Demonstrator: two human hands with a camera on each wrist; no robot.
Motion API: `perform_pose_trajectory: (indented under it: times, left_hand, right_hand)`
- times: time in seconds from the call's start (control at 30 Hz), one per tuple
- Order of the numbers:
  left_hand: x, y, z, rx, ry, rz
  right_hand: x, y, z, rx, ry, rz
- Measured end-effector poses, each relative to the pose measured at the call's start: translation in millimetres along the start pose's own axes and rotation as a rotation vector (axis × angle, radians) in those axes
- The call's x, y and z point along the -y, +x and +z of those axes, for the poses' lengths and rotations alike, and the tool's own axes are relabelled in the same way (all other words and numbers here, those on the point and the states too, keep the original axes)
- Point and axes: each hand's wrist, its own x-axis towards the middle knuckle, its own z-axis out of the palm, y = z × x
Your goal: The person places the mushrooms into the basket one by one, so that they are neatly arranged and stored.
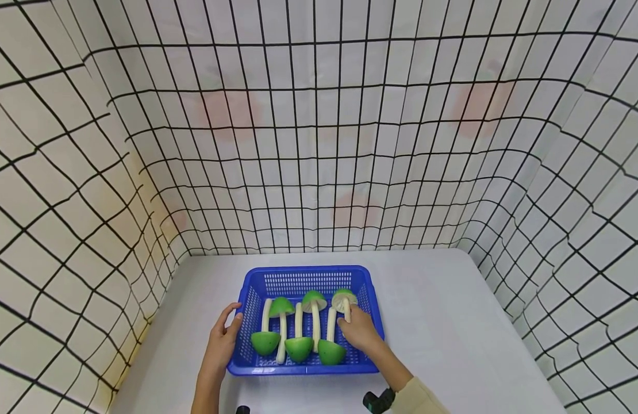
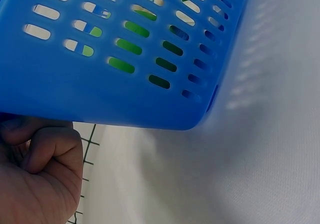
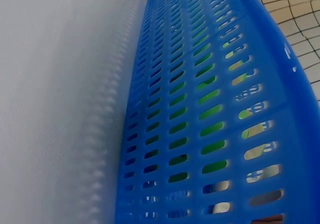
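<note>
A blue plastic basket [image 1: 307, 371] holds several model mushrooms with green caps and pale stems. They lie side by side in alternating directions. My right hand [image 1: 361, 329] reaches over the basket's right side and holds the stem of the rightmost mushroom [image 1: 344, 300], whose cap points to the back. Beside it lies a mushroom [image 1: 331, 352] with its cap toward the front. My left hand [image 1: 222, 345] grips the basket's left rim, fingers curled at the edge in the left wrist view. The right wrist view shows mainly the slotted basket wall [image 3: 200, 114], which hides most of the right hand.
The basket stands on a white-covered table [image 1: 433, 322]. Black grid netting [image 1: 316, 158] rises at the back and both sides, with pale sheeting behind it. A small dark device [image 1: 378, 401] is by the right wrist.
</note>
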Motion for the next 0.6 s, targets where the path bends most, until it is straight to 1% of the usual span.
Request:
perform_pose_trajectory:
  times: [0.03,0.13,0.2,0.37,0.5,0.6]
  left_hand:
    - [0.0,0.3,0.3,0.000,-0.002,0.001]
    - [0.3,0.7,0.7,0.000,-0.003,-0.001]
    - [0.2,0.3,0.8,-0.001,0.001,-0.005]
    - [-1.1,-0.4,0.6,0.001,0.004,-0.002]
    - [-2.4,0.3,1.2,-0.017,0.004,0.008]
    - [-3.0,0.3,0.7,-0.041,0.030,0.011]
  right_hand:
    - [0,-0.4,0,0.005,-0.005,0.004]
    - [3,-3.7,-2,0.003,-0.037,-0.026]
    - [5,-6.9,-3,0.017,-0.044,-0.032]
    - [17,-18.1,-12,0.015,-0.071,-0.069]
    - [24,-25.4,-24,-0.021,-0.069,-0.128]
    - [20,-28.3,-34,-0.065,-0.037,-0.179]
